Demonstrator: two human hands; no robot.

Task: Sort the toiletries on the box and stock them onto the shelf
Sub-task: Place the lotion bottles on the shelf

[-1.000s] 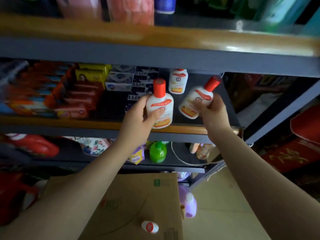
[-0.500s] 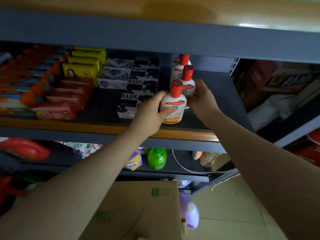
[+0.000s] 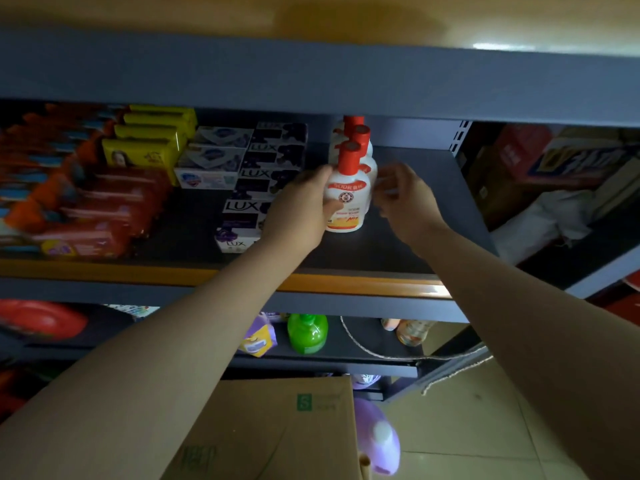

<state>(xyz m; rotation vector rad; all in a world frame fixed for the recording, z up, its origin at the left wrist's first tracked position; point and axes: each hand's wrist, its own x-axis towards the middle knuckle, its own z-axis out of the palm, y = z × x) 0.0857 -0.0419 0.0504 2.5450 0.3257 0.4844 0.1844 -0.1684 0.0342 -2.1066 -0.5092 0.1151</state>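
Note:
Three white bottles with red caps stand in a row front to back on the dark middle shelf [image 3: 398, 251]. My left hand [image 3: 304, 206] grips the front bottle [image 3: 348, 199], which stands upright on the shelf. The second bottle [image 3: 363, 147] and the third bottle [image 3: 351, 121] are right behind it, partly hidden. My right hand [image 3: 403, 192] is just right of the bottles, blurred, fingers loosely spread and holding nothing. The cardboard box [image 3: 277, 427] lies below at the bottom of the view.
Left of the bottles sit stacked Lux soap boxes [image 3: 249, 206], yellow soap packs [image 3: 149, 147] and red packets [image 3: 104, 209]. The lower shelf holds a green pump bottle [image 3: 307, 332] and a purple pouch [image 3: 258, 337]. A purple bottle [image 3: 377, 434] lies beside the box.
My right hand has let go of the second bottle and drawn back to the right. My left hand has set the front bottle down in line before it. The view has tilted down.

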